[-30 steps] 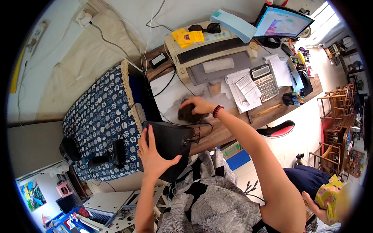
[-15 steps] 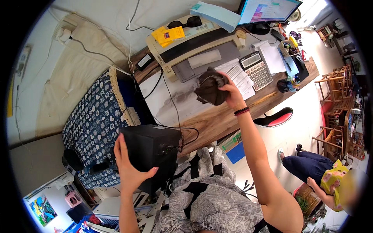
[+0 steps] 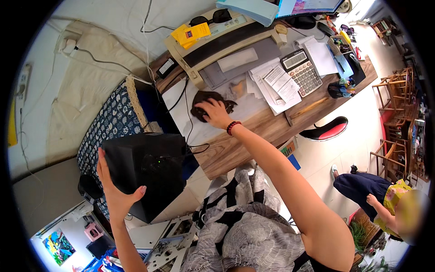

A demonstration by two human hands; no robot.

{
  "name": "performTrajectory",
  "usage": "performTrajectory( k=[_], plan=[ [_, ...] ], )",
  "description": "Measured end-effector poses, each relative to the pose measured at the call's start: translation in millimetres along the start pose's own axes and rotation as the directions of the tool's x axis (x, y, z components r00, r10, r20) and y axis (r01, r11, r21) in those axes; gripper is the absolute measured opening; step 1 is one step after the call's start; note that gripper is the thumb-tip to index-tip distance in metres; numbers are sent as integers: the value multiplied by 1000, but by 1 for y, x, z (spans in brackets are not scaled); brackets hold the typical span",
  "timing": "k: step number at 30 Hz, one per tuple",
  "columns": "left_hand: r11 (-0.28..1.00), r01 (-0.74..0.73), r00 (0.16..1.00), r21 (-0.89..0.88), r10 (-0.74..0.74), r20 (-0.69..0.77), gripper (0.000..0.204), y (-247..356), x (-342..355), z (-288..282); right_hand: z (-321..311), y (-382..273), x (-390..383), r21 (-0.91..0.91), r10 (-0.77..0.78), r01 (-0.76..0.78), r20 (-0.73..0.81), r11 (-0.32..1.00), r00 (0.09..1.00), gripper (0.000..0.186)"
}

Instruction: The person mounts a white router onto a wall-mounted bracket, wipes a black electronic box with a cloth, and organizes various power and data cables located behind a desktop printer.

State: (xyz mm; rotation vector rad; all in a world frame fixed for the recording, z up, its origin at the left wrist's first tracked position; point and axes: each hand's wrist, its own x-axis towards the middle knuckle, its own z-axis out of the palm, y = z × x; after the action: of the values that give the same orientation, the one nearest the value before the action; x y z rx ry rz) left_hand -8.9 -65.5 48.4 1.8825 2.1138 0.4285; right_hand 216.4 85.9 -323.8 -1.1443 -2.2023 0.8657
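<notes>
A black box (image 3: 158, 167) with cables and a small green light stands at the desk's left end, tilted in view. My left hand (image 3: 118, 190) grips its near left side, thumb on one face and fingers stretched along the edge. On the desk's pale marbled patch (image 3: 181, 97) lies a crumpled dark brown cloth (image 3: 201, 97). My right hand (image 3: 215, 113), wearing a dark red beaded bracelet, presses on this cloth with bent fingers. Part of the cloth is hidden beneath the hand. A brownish smudge shows on the marbled surface beside the cloth.
Behind the cloth stands a beige printer (image 3: 195, 75) with sunglasses and yellow packets on top. Papers (image 3: 276, 86), a calculator (image 3: 301, 72) and a pen holder (image 3: 340, 88) sit to the right. Loose cables hang near the box. Another person (image 3: 367, 190) is at far right.
My right hand has brought the cloth from the air down onto the marbled patch, moving left. My left hand and the black box have shifted left together, away from the desk's edge.
</notes>
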Motion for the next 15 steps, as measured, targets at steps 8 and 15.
performTrajectory(
  k=[8, 15],
  plan=[
    [997, -76, 997, 27, 75, 5, 120, -15, 21, 2, 5, -26, 25, 28, -89, 85, 440, 996, 893, 59],
    [963, -270, 957, 13, 267, 111, 117, -38, 50, 23, 9, -45, -47, -93, -61, 122, 493, 988, 868, 51]
  ],
)
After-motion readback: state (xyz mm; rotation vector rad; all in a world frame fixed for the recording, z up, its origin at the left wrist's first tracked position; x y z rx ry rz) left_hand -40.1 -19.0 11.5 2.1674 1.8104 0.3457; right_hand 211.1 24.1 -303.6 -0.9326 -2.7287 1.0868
